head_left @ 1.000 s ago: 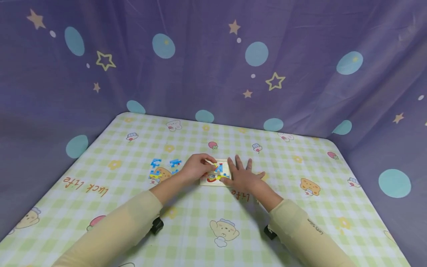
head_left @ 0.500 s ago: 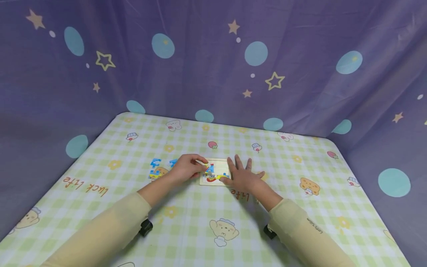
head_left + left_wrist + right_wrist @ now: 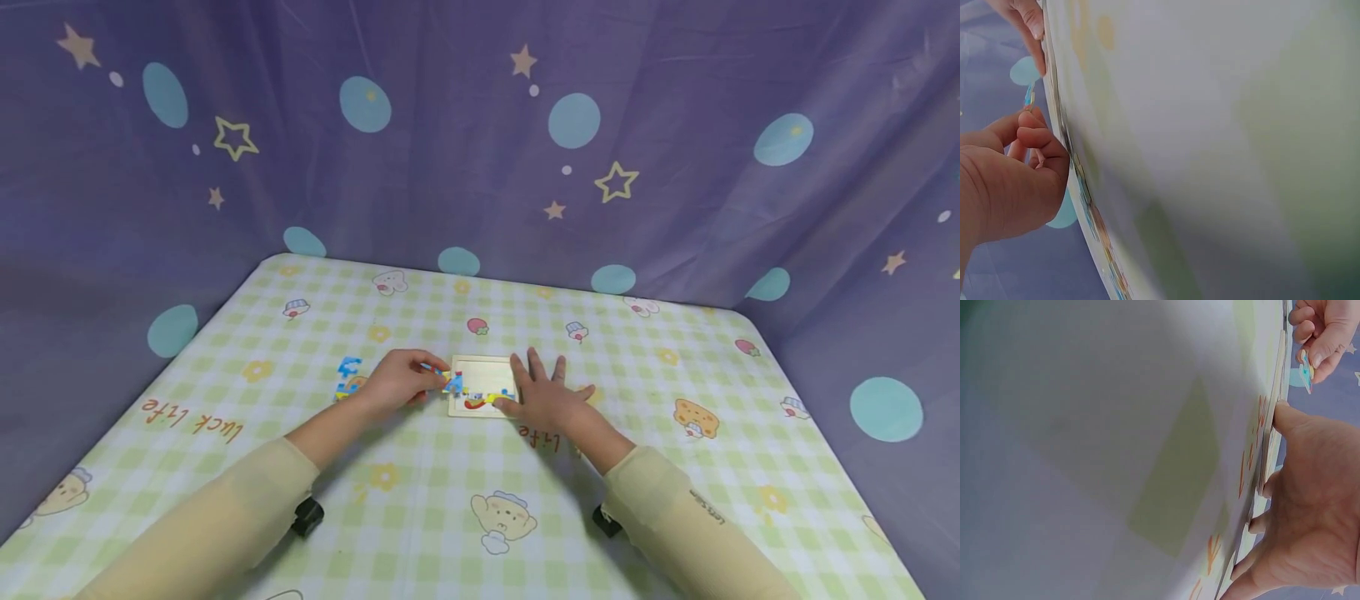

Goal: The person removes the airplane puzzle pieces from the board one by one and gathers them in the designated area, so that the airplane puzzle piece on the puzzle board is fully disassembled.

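A blue jigsaw piece (image 3: 453, 383) with yellow and red patches is pinched between the thumb and fingers of my left hand (image 3: 397, 383), at the left edge of a shallow wooden puzzle tray (image 3: 483, 360). The left wrist view shows this jigsaw piece (image 3: 1029, 95) lifted off the table. Two colourful pieces, a red-and-white one (image 3: 475, 403) and a yellow-and-blue one (image 3: 501, 397), lie along the tray's near side. My right hand (image 3: 553, 404) has its fingers spread over the tray's right edge, thumb at the near right corner. In the right wrist view, the thumb touches the tray's side (image 3: 1270, 440).
Loose blue jigsaw pieces (image 3: 349, 367) lie on the table left of the tray, partly behind my left hand. A checked cloth (image 3: 600, 517) with printed cartoons covers the table. Behind it hangs a purple curtain (image 3: 465, 183).
My left hand has moved left with the pinched jigsaw piece, from over the middle of the tray to its left edge. The right hand has stayed in place.
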A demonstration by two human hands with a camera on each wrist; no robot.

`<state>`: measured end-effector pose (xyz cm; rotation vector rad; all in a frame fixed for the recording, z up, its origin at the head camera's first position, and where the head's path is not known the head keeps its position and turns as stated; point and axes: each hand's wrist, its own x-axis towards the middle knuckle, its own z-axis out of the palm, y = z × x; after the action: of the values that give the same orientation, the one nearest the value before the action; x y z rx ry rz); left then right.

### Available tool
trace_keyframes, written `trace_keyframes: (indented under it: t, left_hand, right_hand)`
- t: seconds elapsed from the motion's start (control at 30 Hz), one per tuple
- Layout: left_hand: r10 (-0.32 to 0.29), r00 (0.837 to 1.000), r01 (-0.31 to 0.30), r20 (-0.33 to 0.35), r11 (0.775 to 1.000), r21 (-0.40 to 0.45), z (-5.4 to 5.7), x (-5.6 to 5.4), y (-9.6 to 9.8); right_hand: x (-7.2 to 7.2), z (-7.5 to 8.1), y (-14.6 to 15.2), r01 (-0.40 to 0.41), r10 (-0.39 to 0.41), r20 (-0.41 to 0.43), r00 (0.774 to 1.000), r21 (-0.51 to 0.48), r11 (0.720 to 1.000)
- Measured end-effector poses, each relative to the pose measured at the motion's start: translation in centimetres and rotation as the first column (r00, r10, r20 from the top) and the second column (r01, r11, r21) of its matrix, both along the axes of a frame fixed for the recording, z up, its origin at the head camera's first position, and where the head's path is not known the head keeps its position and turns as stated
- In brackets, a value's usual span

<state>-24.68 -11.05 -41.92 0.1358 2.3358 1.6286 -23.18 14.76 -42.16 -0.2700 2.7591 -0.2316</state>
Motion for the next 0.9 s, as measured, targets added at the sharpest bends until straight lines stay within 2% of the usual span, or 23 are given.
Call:
trace_keyframes:
  t: [0.3, 0.47, 0.7, 0.9]
  left_hand:
    - [-0.001, 1.000, 0.001, 0.030, 1.000, -0.010, 0.3, 0.4, -1.3]
    - [-0.020, 1.000, 0.021, 0.014, 0.997, -0.074, 0.4, 0.6, -1.8]
    - [-0.018, 1.000, 0.019, 0.018, 0.994, -0.105, 0.5, 0.8, -2.2]
    - [-0.015, 1.000, 0.016, 0.005, 0.986, -0.166, 0.4, 0.8, -2.5]
  right_hand:
    - [-0.1, -0.2, 0.1, 0.007, -0.007, 0.006, 1.000, -0.006, 1.000]
    - [-0.1, -0.3, 0.1, 0.008, -0.008, 0.004, 1.000, -0.009, 1.000]
    - [0.0, -0.2, 0.2, 0.000, 0.000, 0.000, 1.000, -0.017, 1.000]
    - [-0.1, -0.3, 0.2, -0.002, 0.002, 0.001, 1.000, -0.010, 1.000]
